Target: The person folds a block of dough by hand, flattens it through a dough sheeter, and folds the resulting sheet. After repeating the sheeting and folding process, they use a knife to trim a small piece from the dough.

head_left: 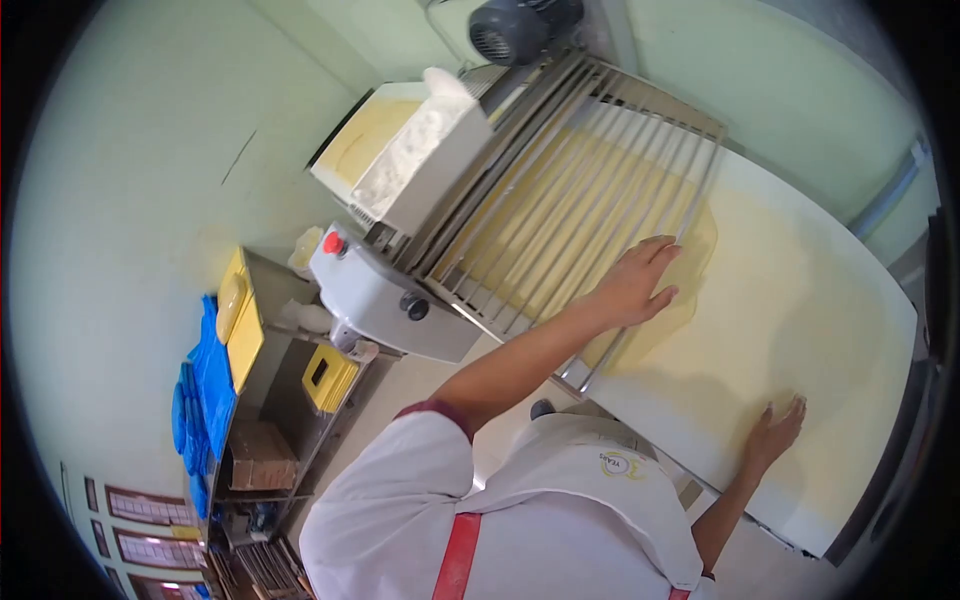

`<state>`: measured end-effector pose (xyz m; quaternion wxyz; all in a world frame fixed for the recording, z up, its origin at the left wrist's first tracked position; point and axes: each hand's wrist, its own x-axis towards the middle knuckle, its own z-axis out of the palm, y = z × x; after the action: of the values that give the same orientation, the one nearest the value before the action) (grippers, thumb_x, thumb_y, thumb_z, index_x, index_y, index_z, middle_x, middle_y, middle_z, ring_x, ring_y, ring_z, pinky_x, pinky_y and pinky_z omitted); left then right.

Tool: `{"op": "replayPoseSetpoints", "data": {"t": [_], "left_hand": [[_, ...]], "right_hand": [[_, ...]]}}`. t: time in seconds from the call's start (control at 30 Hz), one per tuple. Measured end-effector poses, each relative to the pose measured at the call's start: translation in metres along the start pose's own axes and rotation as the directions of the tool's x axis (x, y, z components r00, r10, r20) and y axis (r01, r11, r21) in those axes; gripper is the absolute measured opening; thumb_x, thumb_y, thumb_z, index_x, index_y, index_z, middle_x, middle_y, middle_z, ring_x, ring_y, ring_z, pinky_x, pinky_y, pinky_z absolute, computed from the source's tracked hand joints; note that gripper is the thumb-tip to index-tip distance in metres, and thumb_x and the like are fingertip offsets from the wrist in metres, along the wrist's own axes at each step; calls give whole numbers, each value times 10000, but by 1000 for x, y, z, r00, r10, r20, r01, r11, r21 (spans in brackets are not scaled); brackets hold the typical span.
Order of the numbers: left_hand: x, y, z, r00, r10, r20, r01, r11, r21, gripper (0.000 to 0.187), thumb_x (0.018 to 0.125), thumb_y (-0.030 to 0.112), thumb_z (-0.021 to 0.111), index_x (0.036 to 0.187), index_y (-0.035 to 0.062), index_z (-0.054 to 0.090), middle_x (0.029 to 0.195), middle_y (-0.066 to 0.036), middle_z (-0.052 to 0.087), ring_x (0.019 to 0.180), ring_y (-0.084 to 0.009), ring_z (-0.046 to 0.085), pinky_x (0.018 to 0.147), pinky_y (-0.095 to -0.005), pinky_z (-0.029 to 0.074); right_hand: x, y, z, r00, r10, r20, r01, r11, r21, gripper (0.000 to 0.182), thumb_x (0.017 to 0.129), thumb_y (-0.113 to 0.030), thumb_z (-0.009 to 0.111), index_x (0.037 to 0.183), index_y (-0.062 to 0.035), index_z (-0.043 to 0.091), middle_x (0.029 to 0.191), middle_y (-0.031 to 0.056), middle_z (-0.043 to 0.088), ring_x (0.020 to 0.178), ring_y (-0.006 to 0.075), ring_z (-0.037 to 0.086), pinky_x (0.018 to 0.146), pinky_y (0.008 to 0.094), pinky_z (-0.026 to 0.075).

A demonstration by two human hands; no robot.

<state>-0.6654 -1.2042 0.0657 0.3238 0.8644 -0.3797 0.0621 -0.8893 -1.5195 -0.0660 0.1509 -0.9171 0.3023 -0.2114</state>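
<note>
A thin yellow dough sheet (702,248) lies on the white belt (850,300) of a dough sheeter and runs under its metal guard grate (580,180). My left hand (638,285) rests flat, fingers spread, on the dough at the grate's edge. My right hand (775,435) lies flat on the belt near its near edge, fingers apart. Neither hand holds anything. My white uniform with red straps fills the bottom of the view.
The sheeter's housing carries a red button (333,243), a knob (415,306) and a flour-filled tray (420,150); a motor (510,30) sits above. To the left stands a metal rack (290,400) with yellow trays (240,320), blue trays (205,380) and a cardboard box (262,455).
</note>
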Motion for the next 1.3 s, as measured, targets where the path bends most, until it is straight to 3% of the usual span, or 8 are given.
{"op": "replayPoseSetpoints", "data": {"t": [0.33,0.43,0.5,0.57,0.67,0.97,1.07,1.3], "left_hand": [[138,-24,166,833,96,545,-308,899,313,607,943,280,489,1426,-36,301,1496,-227,293,1386,-354,297,1150,-438,235],[175,-5,196,837,169,520,-334,911,242,578,961,289,460,1435,-2,301,1491,-219,303,1387,-352,296,1145,-451,238],[199,11,219,836,254,487,-385,903,190,583,953,326,477,1416,2,330,1447,-208,359,1350,-349,343,1127,-467,258],[221,27,239,833,263,487,-380,912,156,578,930,386,507,1358,11,407,1378,-190,428,1302,-344,392,1095,-481,291],[257,72,256,800,216,559,-325,940,103,569,860,511,569,1180,41,576,1226,-154,536,1213,-331,462,1019,-494,355],[283,144,332,905,355,234,-226,868,-442,503,783,591,620,707,97,674,752,-136,656,772,-344,630,770,-463,480],[310,164,276,965,260,-7,-213,772,-599,457,805,498,639,651,67,643,652,-146,617,654,-330,602,651,-456,461],[353,76,97,955,-179,-234,-165,333,-928,454,853,306,682,543,2,548,469,-31,389,474,-114,343,465,-330,341]], "right_hand": [[-30,-91,-19,879,-27,476,-20,996,93,876,859,-316,650,1466,72,153,1534,300,105,1450,395,63,1170,505,55],[-28,-98,-18,955,-27,294,-72,945,320,793,837,-137,644,1462,41,189,1504,279,223,1417,391,198,1154,487,157],[-22,-78,-24,951,190,243,-307,662,684,711,844,-56,603,1450,24,239,1475,251,298,1376,363,299,1120,452,270],[-21,-53,-40,815,417,402,-443,3,896,651,846,4,570,1433,13,287,1427,215,395,1321,323,408,1075,406,366],[-25,-12,-76,569,351,743,-746,-160,647,577,835,66,556,1379,40,364,1311,177,515,1203,242,529,987,348,453],[-8,-20,-129,723,564,400,-420,-102,902,472,792,81,600,1249,82,482,1074,144,636,942,224,640,852,319,514],[5,-63,-167,807,556,202,-417,293,860,396,791,-5,657,1161,71,538,984,129,661,847,186,655,772,298,531],[20,-232,-202,974,34,225,-210,518,829,395,728,53,686,1114,89,614,908,110,688,782,138,637,713,249,498]]}}
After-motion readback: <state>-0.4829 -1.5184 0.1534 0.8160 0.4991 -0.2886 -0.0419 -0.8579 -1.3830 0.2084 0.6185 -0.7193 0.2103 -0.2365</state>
